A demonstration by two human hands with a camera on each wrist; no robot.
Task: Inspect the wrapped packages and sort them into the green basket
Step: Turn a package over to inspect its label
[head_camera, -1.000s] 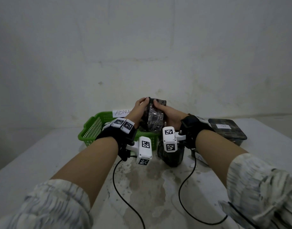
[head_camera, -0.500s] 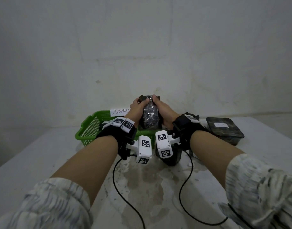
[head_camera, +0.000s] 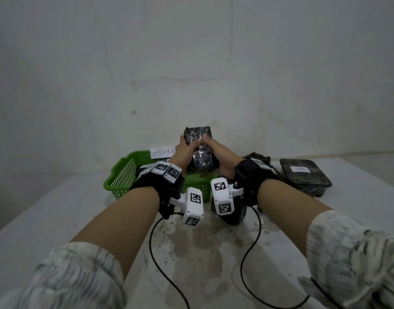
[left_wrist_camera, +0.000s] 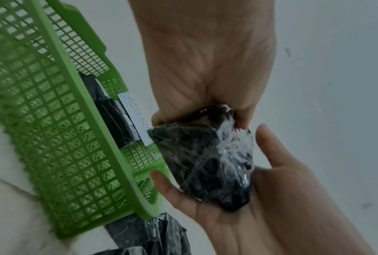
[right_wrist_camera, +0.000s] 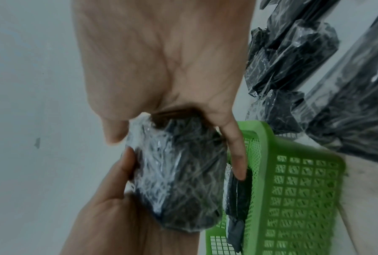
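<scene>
Gripping crinkly film-wrapped package (head_camera: 199,152), both hands, seemingly lumpy

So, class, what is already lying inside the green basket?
Inside the green basket lies at least one dark wrapped package, next to a handwritten paper label. Both hands and the held package cover the rest of its floor, so no full count.

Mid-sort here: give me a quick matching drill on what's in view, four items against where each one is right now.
Items:
1. dark film-wrapped package
2. green plastic mesh basket
3. white handwritten paper label
4. flat dark wrapped box with a small white sticker

Places:
A. on the table at the far right
B. on the basket's far rim
C. held up between left hand and right hand
D. on the table, below the raised hands

Pairs: 1-C, 2-D, 3-B, 4-A
</scene>
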